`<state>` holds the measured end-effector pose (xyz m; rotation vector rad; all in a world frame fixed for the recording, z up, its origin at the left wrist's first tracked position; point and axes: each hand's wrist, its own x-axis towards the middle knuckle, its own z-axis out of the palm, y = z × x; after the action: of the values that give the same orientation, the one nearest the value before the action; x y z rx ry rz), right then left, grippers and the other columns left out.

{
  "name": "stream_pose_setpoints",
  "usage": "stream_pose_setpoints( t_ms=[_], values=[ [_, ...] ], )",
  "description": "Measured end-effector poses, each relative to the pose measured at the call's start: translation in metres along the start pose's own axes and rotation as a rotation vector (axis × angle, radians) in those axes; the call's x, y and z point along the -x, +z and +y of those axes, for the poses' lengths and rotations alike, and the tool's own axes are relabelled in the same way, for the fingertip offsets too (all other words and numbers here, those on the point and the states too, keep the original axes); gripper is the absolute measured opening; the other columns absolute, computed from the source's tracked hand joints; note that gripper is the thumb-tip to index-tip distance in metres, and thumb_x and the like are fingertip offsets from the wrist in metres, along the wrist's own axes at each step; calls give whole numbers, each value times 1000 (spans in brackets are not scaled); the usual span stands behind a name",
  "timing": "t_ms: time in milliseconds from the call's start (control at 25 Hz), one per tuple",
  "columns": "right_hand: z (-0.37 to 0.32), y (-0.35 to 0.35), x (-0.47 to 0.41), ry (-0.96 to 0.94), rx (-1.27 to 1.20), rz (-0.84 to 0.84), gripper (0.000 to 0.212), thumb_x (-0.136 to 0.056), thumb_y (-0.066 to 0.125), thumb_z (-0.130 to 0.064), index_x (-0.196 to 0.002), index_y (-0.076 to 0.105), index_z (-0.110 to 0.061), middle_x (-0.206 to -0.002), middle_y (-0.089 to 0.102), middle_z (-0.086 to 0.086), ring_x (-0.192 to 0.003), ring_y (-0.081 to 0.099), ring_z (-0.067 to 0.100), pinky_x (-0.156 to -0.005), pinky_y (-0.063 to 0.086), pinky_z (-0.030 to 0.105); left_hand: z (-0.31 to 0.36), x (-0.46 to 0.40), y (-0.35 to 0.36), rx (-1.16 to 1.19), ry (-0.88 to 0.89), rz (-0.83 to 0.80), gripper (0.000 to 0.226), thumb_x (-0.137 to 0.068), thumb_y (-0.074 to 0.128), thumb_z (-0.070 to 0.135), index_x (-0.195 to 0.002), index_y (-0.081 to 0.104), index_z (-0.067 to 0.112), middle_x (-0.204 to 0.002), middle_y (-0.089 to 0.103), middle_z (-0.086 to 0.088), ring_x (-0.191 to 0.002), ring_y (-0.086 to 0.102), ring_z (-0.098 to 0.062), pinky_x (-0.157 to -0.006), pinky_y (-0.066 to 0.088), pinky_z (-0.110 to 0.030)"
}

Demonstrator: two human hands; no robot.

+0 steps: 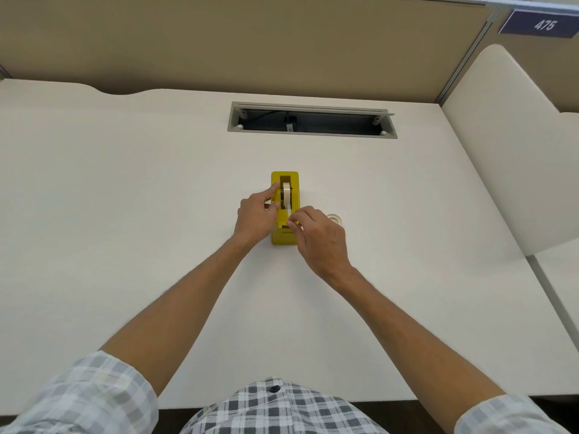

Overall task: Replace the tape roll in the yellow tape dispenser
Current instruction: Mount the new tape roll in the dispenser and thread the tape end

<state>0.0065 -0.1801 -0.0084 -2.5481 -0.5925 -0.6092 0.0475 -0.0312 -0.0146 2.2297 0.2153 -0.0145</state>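
Head view looks down on a pale table (125,214) with the yellow tape dispenser (284,236) standing just above the middle of the frame, its long side running away from the person. A tape roll (286,195) sits upright in the dispenser's slot. The left hand (255,219) rests against the dispenser's left side, index finger stretched out along the top edge beside the roll and thumb laid on the yellow body, steadying it rather than wrapping it. The right hand (319,238) is at the near end of the dispenser, thumb and fingertips pinching a strip of clear tape (287,211) that runs from the roll toward the cutter end. Just right of that hand, partly hidden behind it, a second tape roll (335,218) lies flat on the table. Toward the top of the frame is a grey cable tray opening (313,133) set into the table, and in the upper right corner a dark sign (540,25) reads 475.
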Motion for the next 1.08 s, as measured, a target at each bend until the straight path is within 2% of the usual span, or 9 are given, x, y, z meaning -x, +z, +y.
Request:
stream_pose_setpoints(
  t_ms=[160,240,480,880,1080],
  values=[
    [-2,-4,6,-59,17,22,7,-90,67,-15,-86,71,-11,-86,69,1,-69,64,18,-51,48,27,1,0,0,-6,-3,9,44,-99,49,21,-142,45,31,-123,66,-6,-86,62,-18,-85,55,-38],
    [-3,-5,10,-51,19,32,6,-89,69,-15,-87,72,-11,-86,70,1,-70,64,16,-52,44,24,2,0,0,-5,-3,10,44,-99,49,21,-142,44,31,-127,64,-6,-89,63,-21,-86,56,-37],
    [-4,-6,23,-56,26,39,7,-89,69,-16,-91,73,-11,-91,72,0,-74,66,16,-56,45,22,-1,-1,1,-12,-5,6,45,-99,49,22,-142,44,32,-127,64,-5,-72,59,-12,-72,50,-26],
    [-5,-5,36,-77,12,44,7,-89,68,-15,-91,73,-9,-90,72,1,-72,66,18,-55,48,26,-1,-1,0,-16,7,-6,45,-100,48,22,-143,42,30,-129,63,-6,-73,61,-16,-66,48,-20],
    [-10,-2,42,-86,24,33,11,-91,65,-16,-91,72,-9,-90,72,3,-72,67,20,-53,51,29,-2,-2,1,-20,-7,3,45,-100,48,23,-143,42,31,-133,61,-6,-71,58,-10,-75,54,-27]
  ],
)
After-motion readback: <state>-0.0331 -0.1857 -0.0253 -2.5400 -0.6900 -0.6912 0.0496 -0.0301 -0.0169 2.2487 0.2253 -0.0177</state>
